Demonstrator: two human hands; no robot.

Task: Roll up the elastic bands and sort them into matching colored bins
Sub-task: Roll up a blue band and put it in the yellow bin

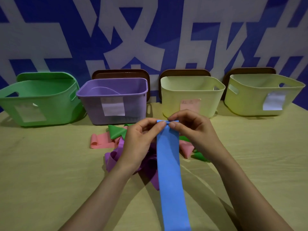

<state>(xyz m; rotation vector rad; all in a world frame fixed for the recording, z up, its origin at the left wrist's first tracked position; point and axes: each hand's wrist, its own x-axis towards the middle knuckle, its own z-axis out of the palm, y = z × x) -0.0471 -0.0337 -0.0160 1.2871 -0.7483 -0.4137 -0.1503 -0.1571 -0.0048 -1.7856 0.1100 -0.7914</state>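
A long blue elastic band [169, 164] runs from the bottom edge up to my hands, flat and unrolled except for a small fold at its far end. My left hand [141, 137] and my right hand [191, 129] both pinch that far end between thumbs and fingers. Under my hands lies a pile of loose bands: pink [101, 140], green [116, 132] and purple [111, 159]. Four bins stand in a row behind: green [38, 99], purple [115, 97], a pale yellow one with a pink label [191, 94], and a pale yellow one with a white label [265, 92].
The bins stand on a yellow-green tablecloth [50, 164] against a blue and white patterned wall. Brown lids [120, 74] lean behind three of the bins. A green lid leans behind the green bin.
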